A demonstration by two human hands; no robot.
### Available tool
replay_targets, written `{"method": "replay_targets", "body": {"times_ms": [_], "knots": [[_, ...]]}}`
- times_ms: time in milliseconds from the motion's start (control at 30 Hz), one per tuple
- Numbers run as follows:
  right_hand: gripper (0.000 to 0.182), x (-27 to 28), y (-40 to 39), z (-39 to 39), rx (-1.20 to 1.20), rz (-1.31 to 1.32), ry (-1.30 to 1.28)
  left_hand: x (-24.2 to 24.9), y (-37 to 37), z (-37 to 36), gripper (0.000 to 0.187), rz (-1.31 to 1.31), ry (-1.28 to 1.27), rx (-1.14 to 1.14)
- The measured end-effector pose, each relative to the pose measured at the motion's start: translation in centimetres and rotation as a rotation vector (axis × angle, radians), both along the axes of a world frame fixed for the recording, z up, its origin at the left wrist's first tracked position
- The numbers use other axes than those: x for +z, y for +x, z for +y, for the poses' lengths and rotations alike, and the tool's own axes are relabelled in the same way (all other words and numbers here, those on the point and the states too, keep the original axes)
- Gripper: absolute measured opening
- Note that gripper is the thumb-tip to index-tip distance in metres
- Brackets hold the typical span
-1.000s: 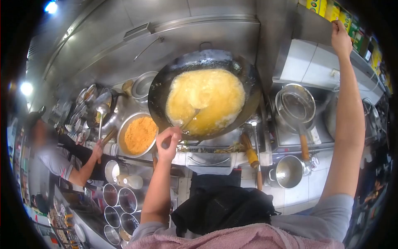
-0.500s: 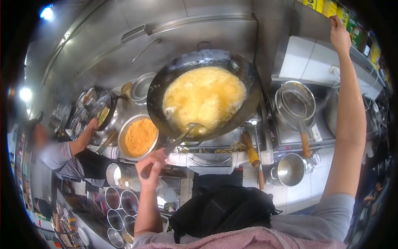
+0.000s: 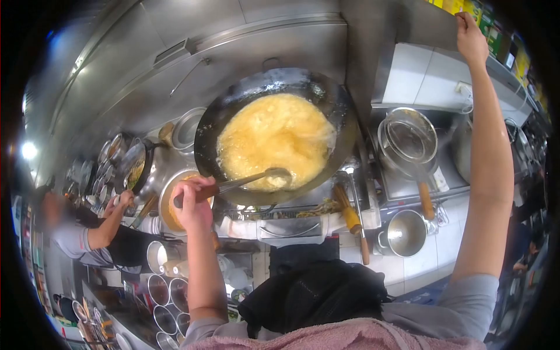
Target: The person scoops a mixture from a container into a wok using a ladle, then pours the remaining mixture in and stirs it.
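My left hand (image 3: 194, 203) is closed round the wooden handle of a metal ladle (image 3: 248, 179). The ladle's bowl rests at the near edge of bubbling yellow liquid (image 3: 280, 137) in a large black wok (image 3: 344, 111). Below my left hand, and partly hidden by it, is a bowl of orange crumbs (image 3: 171, 201). High at the upper right, my right hand (image 3: 471, 39) is raised beside the edge of a shelf with yellow and green packages (image 3: 487, 26). Its fingers look curled together, and whatever they hold, if anything, is hidden.
A co-worker (image 3: 87, 233) stands at the left, hands near a smaller pan (image 3: 139, 168). Strainers (image 3: 408, 137) lie over a pot at the right, above a steel pot (image 3: 406, 233). A brush (image 3: 348, 213) stands near the wok. Metal containers (image 3: 166, 318) are at lower left.
My left hand has moved up and left over the crumb bowl, and the ladle has swung flatter. The liquid's surface has shifted. The co-worker's second hand now shows near the smaller pan.
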State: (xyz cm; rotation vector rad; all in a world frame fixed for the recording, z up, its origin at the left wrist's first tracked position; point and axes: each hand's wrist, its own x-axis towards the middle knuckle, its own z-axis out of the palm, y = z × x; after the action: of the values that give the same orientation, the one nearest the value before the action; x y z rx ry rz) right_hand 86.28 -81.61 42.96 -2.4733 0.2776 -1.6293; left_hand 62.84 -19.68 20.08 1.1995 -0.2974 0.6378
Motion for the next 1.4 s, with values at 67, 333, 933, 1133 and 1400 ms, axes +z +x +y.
{"method": "replay_targets", "body": {"times_ms": [67,333,933,1133,1400], "knots": [[0.033,-0.2,0.0,0.0,-0.006,-0.006,0.002,-2.0,2.0,0.4,0.028,-0.01,-0.017,-0.05],[0.022,0.4,-3.0,4.5,0.051,-0.099,-0.031,-7.2,8.6,-1.7,0.028,0.041,-0.099,-0.11],[0.034,-0.3,-0.6,0.8,-0.064,-0.068,0.007,-11.5,17.4,-7.2,0.019,0.238,0.371,0.046],[0.035,-0.3,0.0,0.0,-0.068,-0.08,-0.021,-10.4,19.1,-7.7,0.024,0.227,0.424,0.147],[0.035,-0.3,-0.2,0.2,-0.057,-0.059,-0.002,-9.6,17.0,-5.1,0.027,0.277,0.447,0.144]]}}
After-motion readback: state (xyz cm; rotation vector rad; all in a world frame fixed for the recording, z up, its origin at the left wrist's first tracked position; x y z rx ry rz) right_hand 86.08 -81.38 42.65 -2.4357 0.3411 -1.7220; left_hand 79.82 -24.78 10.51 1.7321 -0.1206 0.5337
